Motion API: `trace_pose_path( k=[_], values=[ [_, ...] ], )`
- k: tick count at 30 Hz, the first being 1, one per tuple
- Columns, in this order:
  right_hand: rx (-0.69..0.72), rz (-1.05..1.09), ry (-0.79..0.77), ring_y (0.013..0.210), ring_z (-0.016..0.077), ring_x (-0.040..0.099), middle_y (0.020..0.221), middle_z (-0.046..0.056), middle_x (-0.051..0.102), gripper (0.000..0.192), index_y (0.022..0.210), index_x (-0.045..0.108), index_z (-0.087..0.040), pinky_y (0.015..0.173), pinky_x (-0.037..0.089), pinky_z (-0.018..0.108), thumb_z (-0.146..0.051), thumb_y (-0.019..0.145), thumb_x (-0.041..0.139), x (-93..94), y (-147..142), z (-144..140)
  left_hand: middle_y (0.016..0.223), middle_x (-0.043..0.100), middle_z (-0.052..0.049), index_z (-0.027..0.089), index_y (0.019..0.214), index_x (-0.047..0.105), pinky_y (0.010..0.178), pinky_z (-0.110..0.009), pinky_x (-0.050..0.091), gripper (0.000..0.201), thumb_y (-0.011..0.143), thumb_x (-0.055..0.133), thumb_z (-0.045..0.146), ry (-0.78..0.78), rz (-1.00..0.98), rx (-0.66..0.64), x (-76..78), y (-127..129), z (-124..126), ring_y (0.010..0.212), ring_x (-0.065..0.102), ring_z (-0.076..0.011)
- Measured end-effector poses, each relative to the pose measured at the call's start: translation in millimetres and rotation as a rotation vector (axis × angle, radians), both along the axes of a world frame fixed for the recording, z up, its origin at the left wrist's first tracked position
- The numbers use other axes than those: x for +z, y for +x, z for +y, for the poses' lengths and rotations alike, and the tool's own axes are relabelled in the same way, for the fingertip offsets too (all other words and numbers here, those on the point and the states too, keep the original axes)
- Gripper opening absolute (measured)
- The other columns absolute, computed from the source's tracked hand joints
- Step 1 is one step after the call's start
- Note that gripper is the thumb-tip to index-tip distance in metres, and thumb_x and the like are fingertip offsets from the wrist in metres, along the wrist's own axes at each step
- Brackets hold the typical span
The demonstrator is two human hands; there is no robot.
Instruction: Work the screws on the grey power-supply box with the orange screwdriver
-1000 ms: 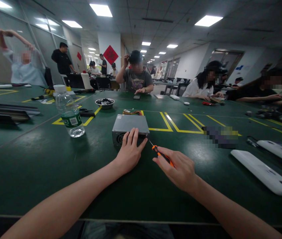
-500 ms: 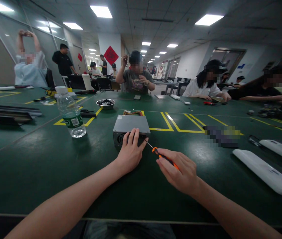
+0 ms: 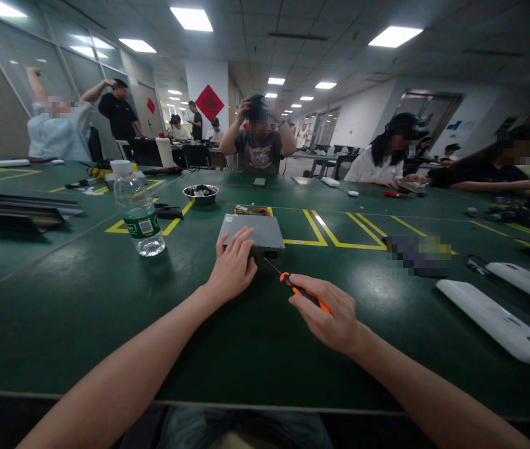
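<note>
A grey metal power supply unit (image 3: 265,232) sits on the green table in front of me, its bundle of coloured cables (image 3: 252,211) behind it. My left hand (image 3: 230,265) grips its left front part, fingers over the top and thumb down at the front face. In my right hand (image 3: 333,313) is an orange and black screwdriver (image 3: 301,293), held by its handle. The thin shaft points up and left to the unit's lower front, near the power socket (image 3: 271,254). Whether the tip touches the unit is too small to tell.
To the left stands a clear water bottle (image 3: 143,221); beyond it is a metal bowl (image 3: 201,194) of dark small parts. White casings (image 3: 494,318) lie at the right. Dark metal channels (image 3: 17,215) lie at far left. Several people sit around the table.
My left hand has slid left along the unit, uncovering the socket. The screwdriver and my right hand have shifted slightly left. The person opposite has raised both hands to the head.
</note>
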State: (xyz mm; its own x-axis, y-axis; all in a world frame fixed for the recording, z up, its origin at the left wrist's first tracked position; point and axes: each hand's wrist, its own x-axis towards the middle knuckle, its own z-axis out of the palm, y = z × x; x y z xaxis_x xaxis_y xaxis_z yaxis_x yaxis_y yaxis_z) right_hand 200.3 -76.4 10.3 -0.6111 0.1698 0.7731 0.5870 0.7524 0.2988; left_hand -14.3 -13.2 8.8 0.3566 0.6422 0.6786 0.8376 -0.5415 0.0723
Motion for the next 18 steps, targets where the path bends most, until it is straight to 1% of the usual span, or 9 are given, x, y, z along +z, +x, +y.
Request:
trace_pose_path(
  k=[2,4,7,9,14,18],
  values=[
    [-0.003,-0.023,-0.006,0.103,0.0166,0.057,0.108,0.009,0.061,0.025,0.098,0.054,-0.021,0.078,0.053,0.03,-0.008,0.076,0.057,-2.5,-1.6,1.2,0.136,0.041,-0.013,0.013,0.119,0.046,0.107,-0.047,0.013,0.038,0.082,0.044,0.023,0.022,0.035,0.017,-0.2,-2.8,4.1,0.129,0.031,-0.0242],
    [-0.005,-0.038,-0.005,0.103,0.0167,0.057,0.108,0.009,0.061,0.024,0.097,0.054,-0.02,0.079,0.053,0.031,-0.009,0.077,0.056,-4.7,-3.0,3.1,0.135,0.043,-0.013,0.013,0.124,0.042,0.106,-0.046,0.016,0.044,0.083,0.045,0.029,0.023,0.072,0.019,-0.8,-4.3,6.5,0.127,0.034,-0.025],
    [-0.004,-0.029,0.01,0.103,0.017,0.057,0.106,0.01,0.061,0.022,0.096,0.054,-0.019,0.079,0.053,0.031,-0.009,0.077,0.056,-6.5,-4.0,5.9,0.132,0.047,-0.012,0.015,0.125,0.043,0.102,-0.042,0.026,0.044,0.084,0.044,0.031,0.009,0.096,0.019,-1.3,-4.3,7.3,0.123,0.04,-0.0242],
    [-0.001,-0.017,0.018,0.103,0.017,0.057,0.106,0.01,0.061,0.023,0.097,0.053,-0.019,0.079,0.053,0.031,-0.008,0.077,0.056,-6.7,-4.1,7.1,0.131,0.048,-0.012,0.015,0.125,0.043,0.098,-0.042,0.029,0.044,0.084,0.044,0.031,0.009,0.096,0.03,-1.4,-3.6,7.0,0.121,0.041,-0.0246],
    [-0.029,-0.033,0.005,0.104,0.0172,0.057,0.107,0.011,0.061,0.022,0.096,0.054,-0.018,0.081,0.052,0.032,-0.008,0.077,0.055,-5.9,-4.5,7.9,0.13,0.048,-0.011,0.016,0.125,0.044,0.097,-0.042,0.03,0.043,0.084,0.045,0.029,0.018,0.098,0.051,-2.0,-2.1,6.8,0.12,0.042,-0.0253],
    [-0.005,-0.015,0.011,0.103,0.0173,0.057,0.107,0.01,0.061,0.024,0.098,0.052,-0.019,0.081,0.053,0.032,-0.007,0.077,0.055,-4.5,-6.0,8.8,0.13,0.048,-0.011,0.015,0.125,0.044,0.097,-0.042,0.03,0.042,0.084,0.044,0.028,0.017,0.106,0.055,-2.2,-2.2,6.9,0.12,0.041,-0.0253]
  ],
)
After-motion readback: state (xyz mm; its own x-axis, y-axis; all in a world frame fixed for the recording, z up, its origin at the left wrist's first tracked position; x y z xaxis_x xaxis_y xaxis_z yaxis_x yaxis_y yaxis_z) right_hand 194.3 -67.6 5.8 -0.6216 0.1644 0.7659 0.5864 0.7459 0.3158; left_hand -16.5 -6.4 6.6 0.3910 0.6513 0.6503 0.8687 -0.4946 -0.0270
